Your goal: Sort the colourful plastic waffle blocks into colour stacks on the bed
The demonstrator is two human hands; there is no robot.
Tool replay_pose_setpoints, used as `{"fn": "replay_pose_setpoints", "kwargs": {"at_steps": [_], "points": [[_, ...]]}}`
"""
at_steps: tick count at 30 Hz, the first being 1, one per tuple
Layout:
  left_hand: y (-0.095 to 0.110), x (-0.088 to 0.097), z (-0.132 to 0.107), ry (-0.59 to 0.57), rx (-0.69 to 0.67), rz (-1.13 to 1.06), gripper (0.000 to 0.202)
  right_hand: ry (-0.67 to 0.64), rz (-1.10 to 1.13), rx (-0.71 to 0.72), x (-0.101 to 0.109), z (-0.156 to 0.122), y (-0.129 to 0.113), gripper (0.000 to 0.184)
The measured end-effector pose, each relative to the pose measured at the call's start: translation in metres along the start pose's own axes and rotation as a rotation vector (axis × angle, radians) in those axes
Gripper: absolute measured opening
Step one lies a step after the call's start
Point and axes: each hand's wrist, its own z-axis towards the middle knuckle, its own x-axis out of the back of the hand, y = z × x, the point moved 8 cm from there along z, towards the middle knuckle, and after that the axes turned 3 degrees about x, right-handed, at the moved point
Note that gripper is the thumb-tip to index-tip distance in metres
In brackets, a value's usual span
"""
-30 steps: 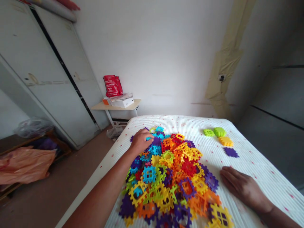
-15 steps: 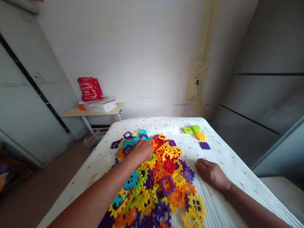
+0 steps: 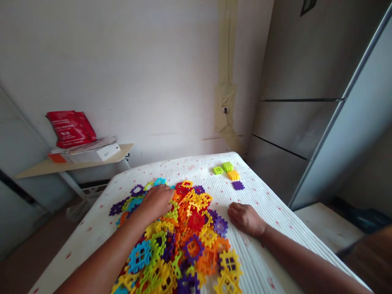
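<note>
A heap of colourful plastic interlocking tiles (image 3: pixel 196 222) with toothed edges, several with window-like openings, spreads over the white cloth. My left hand (image 3: pixel 157 200) reaches onto the heap's far left part, back upward. Its fingers bend down among the tiles, and their tips are hidden. On the cloth to the right of the heap rests my right hand (image 3: pixel 246 218), its fingers curled together and the palm side hidden. Beyond it lie green tiles (image 3: pixel 227 166), a smaller-looking green tile (image 3: pixel 218 170), yellow tiles (image 3: pixel 233 175) and a purple tile (image 3: pixel 238 185).
The bed-like surface under a white spotted cloth (image 3: pixel 269 241) ends near the wall. At left, a small table (image 3: pixel 33 169) carries a white box (image 3: pixel 107 152) and a red bag (image 3: pixel 70 128). A grey cabinet or fridge (image 3: pixel 288 122) stands at right.
The view has turned to the right, so everything sits further left. My left hand stays over the far left of the heap, its back flatter. My right hand rests in the same place.
</note>
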Motion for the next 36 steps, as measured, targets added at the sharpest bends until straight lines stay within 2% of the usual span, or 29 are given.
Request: {"fn": "replay_pose_setpoints", "kwargs": {"at_steps": [5, 10, 14, 21, 27, 32, 36], "points": [[-0.022, 0.015, 0.005, 0.081, 0.161, -0.317, 0.002, 0.007, 0.017, 0.005, -0.001, -0.002, 0.001, 0.030], [-0.026, 0.013, 0.015, 0.139, 0.235, -0.673, 0.007, 0.022, 0.031, 0.015, -0.002, -0.003, 0.001, 0.029], [-0.023, 0.005, 0.026, 0.143, 0.258, -0.811, 0.013, 0.008, 0.020, 0.010, -0.003, -0.002, 0.001, 0.029], [0.002, -0.018, 0.044, 0.026, 0.243, -1.053, 0.020, 0.009, 0.008, -0.005, -0.003, -0.001, 0.000, 0.027], [0.007, -0.046, 0.084, 0.038, 0.362, -0.981, 0.011, 0.013, 0.008, -0.030, -0.004, -0.001, 0.002, 0.025], [0.004, -0.065, 0.128, 0.046, 0.519, -0.717, 0.011, 0.012, 0.013, -0.033, -0.004, 0.001, 0.002, 0.024], [0.010, -0.079, 0.157, -0.001, 0.590, -0.533, 0.014, -0.005, 0.016, -0.041, -0.007, 0.001, 0.003, 0.023]]}}
